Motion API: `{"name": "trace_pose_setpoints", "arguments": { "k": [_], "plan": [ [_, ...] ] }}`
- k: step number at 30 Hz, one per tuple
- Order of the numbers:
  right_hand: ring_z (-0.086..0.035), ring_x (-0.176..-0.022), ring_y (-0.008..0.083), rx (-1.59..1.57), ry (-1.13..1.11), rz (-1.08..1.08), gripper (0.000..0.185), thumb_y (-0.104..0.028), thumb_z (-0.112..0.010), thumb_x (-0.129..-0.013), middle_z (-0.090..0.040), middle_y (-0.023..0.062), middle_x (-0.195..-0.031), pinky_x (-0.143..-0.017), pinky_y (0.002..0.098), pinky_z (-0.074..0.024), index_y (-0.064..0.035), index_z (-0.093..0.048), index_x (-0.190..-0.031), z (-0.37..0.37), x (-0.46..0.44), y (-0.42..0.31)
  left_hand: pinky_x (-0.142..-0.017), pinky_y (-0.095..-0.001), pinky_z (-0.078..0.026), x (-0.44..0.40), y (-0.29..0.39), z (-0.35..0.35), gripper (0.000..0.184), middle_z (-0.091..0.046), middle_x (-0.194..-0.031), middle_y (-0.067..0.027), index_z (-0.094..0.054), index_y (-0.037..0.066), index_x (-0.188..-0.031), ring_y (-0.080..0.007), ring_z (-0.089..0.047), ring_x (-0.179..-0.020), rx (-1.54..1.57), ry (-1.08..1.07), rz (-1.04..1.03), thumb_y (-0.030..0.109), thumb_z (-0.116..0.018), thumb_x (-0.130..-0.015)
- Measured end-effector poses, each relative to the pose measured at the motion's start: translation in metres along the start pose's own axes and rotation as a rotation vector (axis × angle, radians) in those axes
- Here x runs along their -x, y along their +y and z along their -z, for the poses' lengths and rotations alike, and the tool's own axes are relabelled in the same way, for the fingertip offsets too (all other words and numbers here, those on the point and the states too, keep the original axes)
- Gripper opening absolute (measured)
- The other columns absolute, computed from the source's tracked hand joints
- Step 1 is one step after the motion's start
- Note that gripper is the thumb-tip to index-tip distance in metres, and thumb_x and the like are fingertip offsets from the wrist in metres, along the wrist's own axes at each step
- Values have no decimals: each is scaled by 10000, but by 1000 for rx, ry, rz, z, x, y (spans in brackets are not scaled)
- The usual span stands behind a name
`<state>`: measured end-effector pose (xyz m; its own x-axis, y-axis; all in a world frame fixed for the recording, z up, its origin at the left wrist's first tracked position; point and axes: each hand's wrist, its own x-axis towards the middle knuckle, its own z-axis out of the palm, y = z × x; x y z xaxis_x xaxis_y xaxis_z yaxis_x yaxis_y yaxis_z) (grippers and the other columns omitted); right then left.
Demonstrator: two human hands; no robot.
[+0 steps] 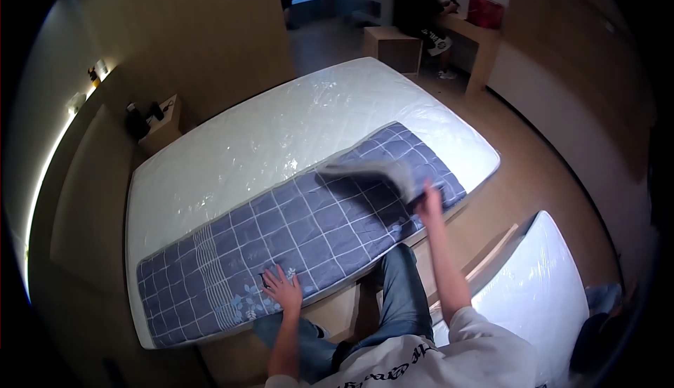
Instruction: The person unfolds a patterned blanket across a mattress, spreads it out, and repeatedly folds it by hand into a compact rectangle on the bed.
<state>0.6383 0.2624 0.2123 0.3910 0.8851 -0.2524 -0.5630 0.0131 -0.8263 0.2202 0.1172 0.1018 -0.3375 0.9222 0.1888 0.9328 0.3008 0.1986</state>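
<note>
A blue-grey checked quilt [281, 226] with white lines and pale blue leaf prints lies as a long folded strip along the near side of the mattress [239, 160], which is wrapped in shiny clear plastic. My left hand [283, 290] rests flat on the quilt near its front edge, fingers spread. Toward the right end, my right hand [429, 204] grips the quilt's near edge. There a raised flap of its paler underside [382, 170] is smeared by motion, as are the hand's fingertips.
A second plastic-wrapped mattress [533, 290] stands close on my right. At the far end, a person [421, 9] sits by a desk [477, 33] bearing a red bag [486, 11]. A nightstand [163, 125] with dark items stands beside the headboard [91, 170].
</note>
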Motion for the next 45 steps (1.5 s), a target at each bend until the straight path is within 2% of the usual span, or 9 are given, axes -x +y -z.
{"name": "trace_pose_setpoints", "arguments": {
  "k": [4,7,9,13,18,20,32,40,45],
  "plan": [
    [-548,-862,223,-378,-209,351,349,-327,-490,-874,-589,88,-910,-854,359,-416,-10,-540,-1012,-18,-71,-126,-994,-565,-126,-3,-3,2,644,-192,-1377,-223,-275,110,-1336,-373,-169,-1277,-31,-23,5,393,-495,-802],
    [-169,-1298,220,-211,-56,591,616,-366,-512,-854,-200,71,-1408,-988,459,-246,-154,-215,-1351,-15,-114,-169,-995,-561,-129,-3,-3,5,652,-190,-1375,-226,-273,110,-1337,-380,-170,-1275,-45,-57,-36,387,-504,-794],
    [-197,-1296,247,-45,-55,524,703,-319,-536,-848,-135,54,-1428,-978,469,-240,-170,-105,-1383,-13,-119,-167,-994,-561,-130,-4,-1,3,651,-192,-1375,-225,-279,108,-1335,-383,-171,-1273,-61,-21,-44,384,-504,-789],
    [-297,-1249,279,761,-85,678,637,-275,-598,-790,-315,154,-1354,-1018,331,-227,-2,-325,-1297,-5,-107,-60,-990,-567,-130,-5,3,0,648,-193,-1374,-226,-290,106,-1330,-381,-171,-1273,-51,2,-35,379,-506,-784],
    [-287,-1239,346,1508,-214,548,573,-299,-561,-782,-317,212,-1327,-1020,425,-214,-61,-382,-1272,-5,-37,101,-979,-583,-132,-7,0,-1,636,-181,-1377,-226,-299,99,-1323,-379,-168,-1273,-27,-33,-17,369,-507,-786],
    [-237,-1264,328,1761,-15,781,564,-340,-519,-783,-288,195,-1347,-1019,487,-165,-102,-388,-1278,-11,-13,125,-978,-583,-135,-7,-6,2,626,-184,-1374,-225,-314,89,-1310,-379,-171,-1271,-44,-35,-15,367,-512,-785],
    [-245,-1268,295,1758,55,814,497,-237,-494,-781,-291,140,-1357,-1029,466,-151,-114,-407,-1254,-29,-32,136,-982,-553,-204,-232,5,-51,475,-305,-1335,-148,-375,64,-1245,-326,-256,-1246,100,2,-286,101,-497,-787],
    [-252,-1263,290,1793,68,826,475,-243,-470,-800,-293,124,-1359,-1027,463,-160,-111,-404,-1251,-35,-35,141,-963,-533,-258,-319,22,-8,753,-460,-1149,-115,-459,80,-1152,-282,-409,-1120,-105,-298,-223,246,-793,-498],
    [-257,-1261,285,1827,59,876,469,-252,-429,-827,-288,117,-1364,-1029,455,-163,-121,-375,-1274,-35,-34,143,-781,-395,-359,-247,18,-50,299,-535,-880,-78,-521,73,-874,-234,-491,-912,-137,136,-252,125,-634,-603]
  ]
}}
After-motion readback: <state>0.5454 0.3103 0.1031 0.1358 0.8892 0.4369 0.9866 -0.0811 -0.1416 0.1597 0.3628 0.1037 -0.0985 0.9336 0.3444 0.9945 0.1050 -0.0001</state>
